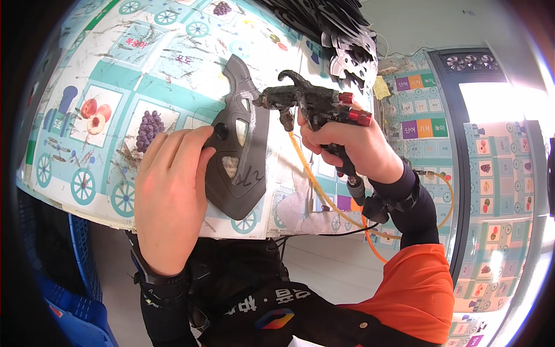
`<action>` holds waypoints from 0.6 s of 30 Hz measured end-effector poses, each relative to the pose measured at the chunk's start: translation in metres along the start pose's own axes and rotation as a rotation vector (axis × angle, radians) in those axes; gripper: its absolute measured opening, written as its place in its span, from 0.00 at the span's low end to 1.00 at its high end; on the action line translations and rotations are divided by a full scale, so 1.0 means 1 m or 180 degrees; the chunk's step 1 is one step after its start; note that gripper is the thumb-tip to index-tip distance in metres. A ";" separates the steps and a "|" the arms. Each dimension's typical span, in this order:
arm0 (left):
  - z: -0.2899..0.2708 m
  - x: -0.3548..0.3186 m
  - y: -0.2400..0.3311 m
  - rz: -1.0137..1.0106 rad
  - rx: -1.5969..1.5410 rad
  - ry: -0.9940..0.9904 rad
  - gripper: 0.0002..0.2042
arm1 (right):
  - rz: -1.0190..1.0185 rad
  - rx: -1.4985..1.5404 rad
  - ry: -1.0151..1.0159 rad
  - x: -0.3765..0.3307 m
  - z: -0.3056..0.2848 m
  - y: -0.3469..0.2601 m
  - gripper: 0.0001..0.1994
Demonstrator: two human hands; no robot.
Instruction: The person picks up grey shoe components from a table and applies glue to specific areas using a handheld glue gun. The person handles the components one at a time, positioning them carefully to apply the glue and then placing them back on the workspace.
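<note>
One spray gun [315, 104] points left, apparently at the plate [240, 139].

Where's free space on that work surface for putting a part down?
Free: the picture-printed mat left of the left hand, over the peach and grape panels. Crowded: centre, where that hand pins the dark grey cut-out plate beside the right hand's grimy spray gun; stacked dark parts fill the top.

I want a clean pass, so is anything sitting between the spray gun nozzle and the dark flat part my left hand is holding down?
Nothing visible. The spray gun in the right hand points its nozzle straight at the dark flat part, which the left hand touches only at its left edge.
</note>
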State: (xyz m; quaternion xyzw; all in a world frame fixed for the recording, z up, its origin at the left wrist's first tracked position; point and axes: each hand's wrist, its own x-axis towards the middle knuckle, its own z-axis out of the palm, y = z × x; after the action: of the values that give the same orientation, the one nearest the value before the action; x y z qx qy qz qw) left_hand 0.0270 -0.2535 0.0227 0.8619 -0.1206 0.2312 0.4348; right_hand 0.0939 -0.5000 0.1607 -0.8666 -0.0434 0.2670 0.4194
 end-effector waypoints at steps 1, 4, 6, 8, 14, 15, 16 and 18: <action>0.000 0.000 0.000 -0.0003 0.0004 0.0001 0.13 | -0.0001 -0.0038 -0.0112 0.000 0.000 -0.002 0.03; -0.001 0.000 0.000 -0.0012 0.0006 -0.0012 0.13 | -0.0110 -0.0192 -0.0176 0.000 0.006 -0.003 0.02; -0.001 0.000 0.000 0.0043 0.0001 0.0005 0.13 | -0.0217 -0.0307 -0.0123 -0.001 0.006 -0.004 0.06; 0.000 0.000 0.000 0.0039 0.0003 0.0005 0.13 | 0.0200 0.0123 -0.0271 -0.001 0.002 -0.005 0.03; 0.000 0.000 -0.001 0.0024 0.0001 0.0013 0.13 | 0.0170 -0.0095 -0.0278 -0.008 0.003 -0.004 0.04; 0.001 0.000 -0.001 0.0026 0.0002 0.0021 0.12 | 0.0248 -0.0064 -0.0216 -0.009 0.003 -0.004 0.05; 0.001 0.000 -0.001 0.0028 -0.0003 0.0019 0.12 | 0.0290 -0.0121 -0.0226 -0.010 0.001 -0.004 0.05; 0.001 0.000 -0.001 0.0031 0.0022 0.0027 0.12 | 0.0334 -0.0180 -0.0233 -0.013 -0.002 -0.002 0.06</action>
State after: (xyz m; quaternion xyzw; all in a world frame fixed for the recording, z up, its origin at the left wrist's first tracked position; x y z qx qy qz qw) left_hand 0.0280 -0.2535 0.0218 0.8618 -0.1221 0.2374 0.4312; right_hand 0.0839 -0.5043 0.1688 -0.8688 -0.0207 0.3188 0.3783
